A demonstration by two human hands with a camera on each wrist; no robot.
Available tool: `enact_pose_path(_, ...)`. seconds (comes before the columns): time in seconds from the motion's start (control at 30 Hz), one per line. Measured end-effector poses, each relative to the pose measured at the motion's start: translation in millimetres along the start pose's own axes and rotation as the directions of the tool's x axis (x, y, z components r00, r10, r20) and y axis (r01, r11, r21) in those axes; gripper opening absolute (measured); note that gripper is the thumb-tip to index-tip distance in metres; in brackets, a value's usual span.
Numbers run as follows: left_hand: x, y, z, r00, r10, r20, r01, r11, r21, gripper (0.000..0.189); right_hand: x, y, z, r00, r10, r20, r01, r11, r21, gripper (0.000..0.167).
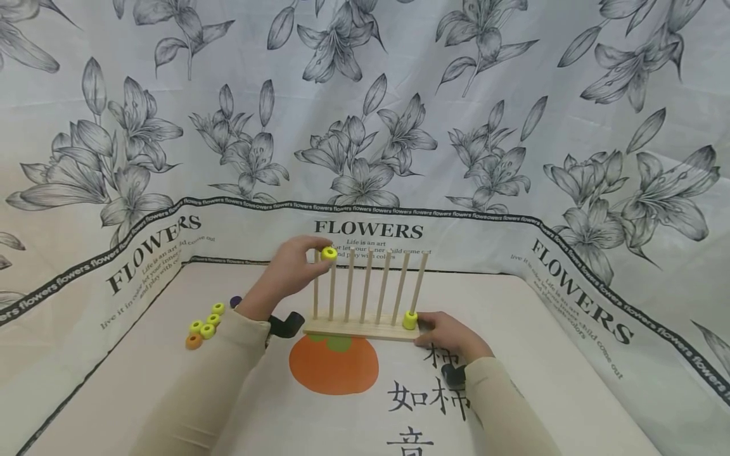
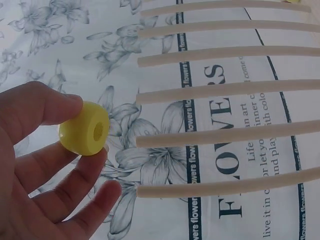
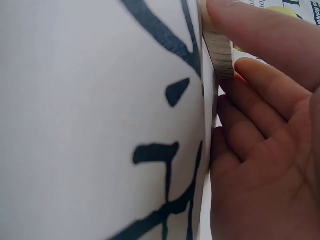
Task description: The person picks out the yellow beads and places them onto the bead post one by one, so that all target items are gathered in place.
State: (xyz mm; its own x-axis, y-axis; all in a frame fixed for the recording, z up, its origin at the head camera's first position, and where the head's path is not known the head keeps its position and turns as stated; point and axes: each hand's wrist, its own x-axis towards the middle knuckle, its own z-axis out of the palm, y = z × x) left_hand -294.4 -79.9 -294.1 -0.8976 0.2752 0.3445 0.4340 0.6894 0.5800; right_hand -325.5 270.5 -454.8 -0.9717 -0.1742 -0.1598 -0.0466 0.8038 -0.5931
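Note:
My left hand [image 1: 292, 269] pinches a yellow bead [image 2: 75, 137] between thumb and fingers, its hole showing toward the pegs in the left wrist view. In the head view this bead is level with the tops of the leftmost pegs of a wooden peg rack. Several thin upright pegs [image 2: 230, 135] rise from the rack's flat wooden base [image 1: 356, 329]. At the base's right end, my right hand [image 1: 453, 335] grips the wood, thumb at the front and fingers around the end. Yellow beads [image 1: 409, 323] sit low on the rightmost peg.
Left of the rack lie several loose yellow beads [image 1: 208, 331], an orange bead [image 1: 193, 342] and a purple bead [image 1: 236, 301], partly behind the left forearm. The table cloth [image 1: 319, 418] bears a printed orange persimmon and dark characters. A flower-printed curtain [image 1: 365, 88] stands behind.

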Motion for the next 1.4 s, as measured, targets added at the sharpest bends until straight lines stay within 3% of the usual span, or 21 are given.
enact_pose_path(0.63,23.3,31.8,31.0,0.996,0.081,0.032,-0.079,0.995,-0.066,0.039,-1.1,-3,0,1.000,-0.005,0.004,0.005,1.000,0.011,0.074)
enact_pose_path(1.4,52.6,60.5,58.0,0.990,0.131,0.055,-0.132,0.991,0.014,0.040,0.3,1,-1,1.000,-0.006,0.025,0.006,1.000,0.011,0.073)
